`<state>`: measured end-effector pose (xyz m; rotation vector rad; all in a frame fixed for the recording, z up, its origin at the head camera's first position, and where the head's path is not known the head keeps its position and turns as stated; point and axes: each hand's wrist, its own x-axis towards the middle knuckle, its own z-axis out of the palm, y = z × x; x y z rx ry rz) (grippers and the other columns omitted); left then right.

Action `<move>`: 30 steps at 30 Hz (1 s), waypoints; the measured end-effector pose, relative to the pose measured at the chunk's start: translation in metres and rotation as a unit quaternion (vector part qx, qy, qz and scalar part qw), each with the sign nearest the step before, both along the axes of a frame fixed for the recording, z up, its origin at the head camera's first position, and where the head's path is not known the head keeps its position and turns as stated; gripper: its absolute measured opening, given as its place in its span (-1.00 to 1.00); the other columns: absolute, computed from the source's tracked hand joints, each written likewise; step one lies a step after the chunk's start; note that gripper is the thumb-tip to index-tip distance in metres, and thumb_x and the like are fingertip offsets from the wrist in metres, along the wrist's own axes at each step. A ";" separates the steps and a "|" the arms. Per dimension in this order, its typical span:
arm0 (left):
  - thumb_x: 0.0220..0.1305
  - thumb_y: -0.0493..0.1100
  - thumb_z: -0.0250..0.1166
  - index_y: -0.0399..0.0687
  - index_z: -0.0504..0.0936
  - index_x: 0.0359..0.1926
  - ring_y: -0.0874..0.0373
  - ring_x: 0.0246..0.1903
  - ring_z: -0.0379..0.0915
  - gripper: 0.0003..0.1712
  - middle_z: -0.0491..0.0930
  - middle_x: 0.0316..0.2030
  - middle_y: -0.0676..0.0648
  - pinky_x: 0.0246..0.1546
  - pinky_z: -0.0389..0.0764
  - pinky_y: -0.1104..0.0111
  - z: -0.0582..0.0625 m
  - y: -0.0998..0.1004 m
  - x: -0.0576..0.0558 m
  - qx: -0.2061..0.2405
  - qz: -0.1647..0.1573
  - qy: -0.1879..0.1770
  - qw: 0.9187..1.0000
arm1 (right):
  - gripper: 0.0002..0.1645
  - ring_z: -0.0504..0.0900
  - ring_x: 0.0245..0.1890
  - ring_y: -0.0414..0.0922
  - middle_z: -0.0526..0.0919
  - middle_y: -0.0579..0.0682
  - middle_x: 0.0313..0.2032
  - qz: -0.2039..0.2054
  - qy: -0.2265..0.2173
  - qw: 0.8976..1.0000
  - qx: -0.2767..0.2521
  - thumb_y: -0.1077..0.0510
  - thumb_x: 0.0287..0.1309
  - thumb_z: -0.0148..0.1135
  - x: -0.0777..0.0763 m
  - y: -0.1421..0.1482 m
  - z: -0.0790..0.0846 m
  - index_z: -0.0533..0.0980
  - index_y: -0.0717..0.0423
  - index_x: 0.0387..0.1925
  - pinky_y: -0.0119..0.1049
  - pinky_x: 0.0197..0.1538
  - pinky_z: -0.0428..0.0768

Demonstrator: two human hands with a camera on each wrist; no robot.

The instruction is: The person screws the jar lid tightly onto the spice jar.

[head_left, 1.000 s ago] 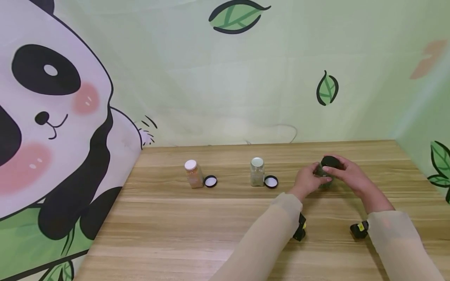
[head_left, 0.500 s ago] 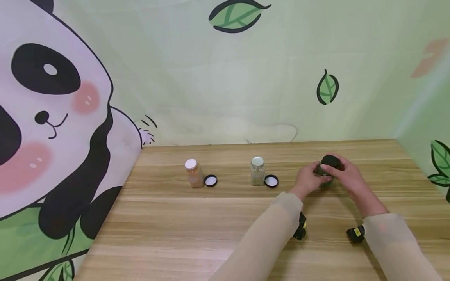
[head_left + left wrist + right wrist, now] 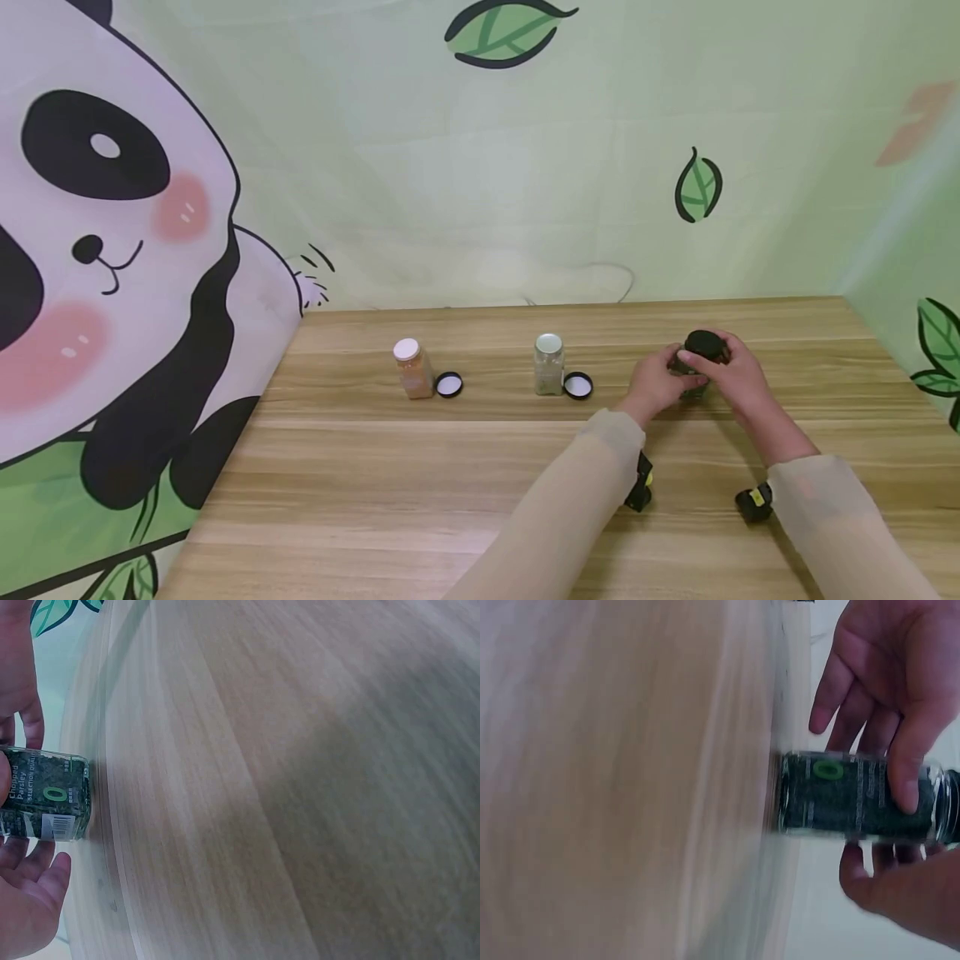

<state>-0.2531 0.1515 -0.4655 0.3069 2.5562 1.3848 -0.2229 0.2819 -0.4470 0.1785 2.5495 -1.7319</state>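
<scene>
A glass jar of chopped parsley (image 3: 49,795) stands upright at the right of the table, its label showing in the left wrist view. My left hand (image 3: 660,385) grips the jar's body, its thumb lying across the glass in the right wrist view. At the jar's top sits a black lid (image 3: 705,344), which my right hand (image 3: 738,371) holds around its edge with thumb and fingers. The jar's base is right at the tabletop (image 3: 450,483). Seen from the right wrist, my right hand (image 3: 907,896) is partly cut off by the frame.
Left of the hands stands a square glass jar (image 3: 549,375) with pale contents and a sealed top, a black-rimmed lid (image 3: 578,386) lying beside it. Farther left is an orange-filled jar (image 3: 417,382) with a white top, and another lid (image 3: 448,385). A printed cloth (image 3: 375,167) hangs behind the table.
My right hand has turned around the jar's top, its wrist and forearm swinging left and slightly down. My left hand has stayed in place on the jar. The other jars and lids have not moved.
</scene>
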 end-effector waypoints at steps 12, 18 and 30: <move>0.25 -0.02 0.49 0.03 0.53 0.38 0.20 0.28 0.54 -0.31 0.65 0.26 0.00 0.28 0.50 0.46 0.002 0.002 0.002 0.004 0.012 -0.015 1.000 | -0.06 0.42 0.00 -0.72 -0.10 0.57 0.52 0.195 -0.017 0.978 -0.073 0.11 0.54 0.07 -0.010 0.045 0.001 -0.25 0.17 0.64 -0.65 0.03 0.55; 0.24 -0.04 0.50 0.03 0.55 0.36 0.19 0.26 0.55 -0.32 0.65 0.26 -0.02 0.27 0.50 0.45 0.002 0.002 0.003 0.010 0.011 -0.017 1.000 | -0.24 0.45 0.09 -0.66 0.37 -0.25 0.28 0.251 -0.026 0.965 -0.068 0.23 0.50 0.07 -0.018 0.061 0.006 0.02 -0.07 0.58 -0.60 0.08 0.56; 0.23 -0.05 0.50 0.06 0.58 0.33 0.24 0.22 0.57 -0.36 0.68 0.21 0.02 0.22 0.51 0.49 0.001 0.001 0.002 0.006 0.008 -0.004 1.000 | -0.27 0.46 0.06 -0.60 0.02 0.51 0.50 0.269 -0.060 0.960 -0.038 0.26 0.44 0.12 -0.031 0.063 0.010 0.16 -0.19 0.52 -0.54 0.09 0.55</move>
